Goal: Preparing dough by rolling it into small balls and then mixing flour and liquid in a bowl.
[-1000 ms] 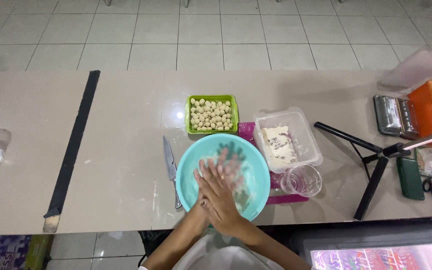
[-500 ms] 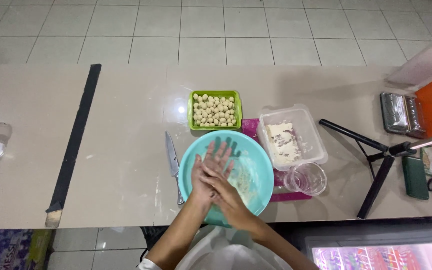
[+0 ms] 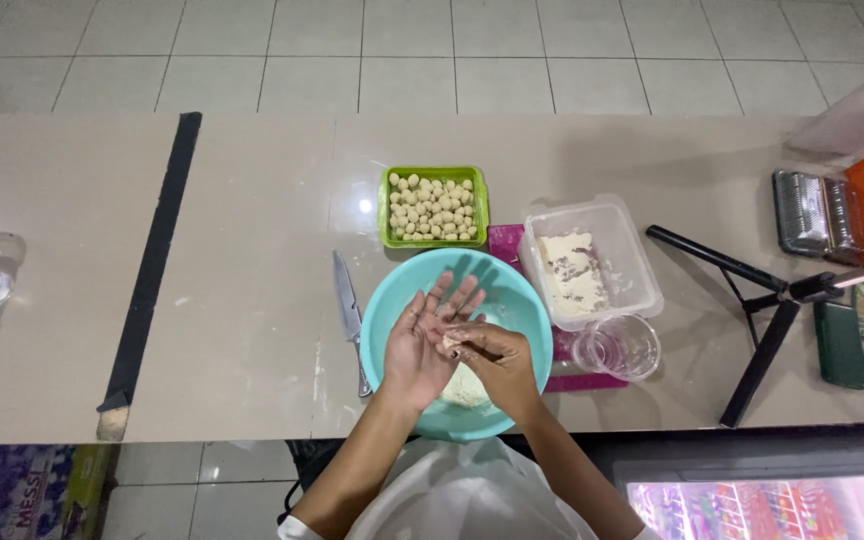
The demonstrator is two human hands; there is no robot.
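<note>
A person stands at the near edge of a long pale surface (image 3: pixel 252 300), seen from above. Both hands hover over a turquoise bowl (image 3: pixel 522 295) at that edge. A second ago the palms were pressed flat together, one over the other, above the bowl. Now they have parted: the left hand (image 3: pixel 427 340) lies open, palm up, fingers spread wide. The right hand (image 3: pixel 492 355) has curled, its fingertips pinching at a small bit of pale dough (image 3: pixel 449 343) resting on the left palm. This suggests the rolling between the palms has stopped and the piece is being picked off or adjusted.

A larger lump of dough (image 3: pixel 464 385) sits in the bowl, under the hands. Behind the bowl, a green tray (image 3: pixel 384 210) holds many small pale balls. A knife (image 3: pixel 349 315) lies just left of the bowl. To the right sit a clear tub (image 3: pixel 642 275) with white filling and a clear cup (image 3: pixel 622 348). A tripod (image 3: pixel 762 300) stands towards the right end.
</note>
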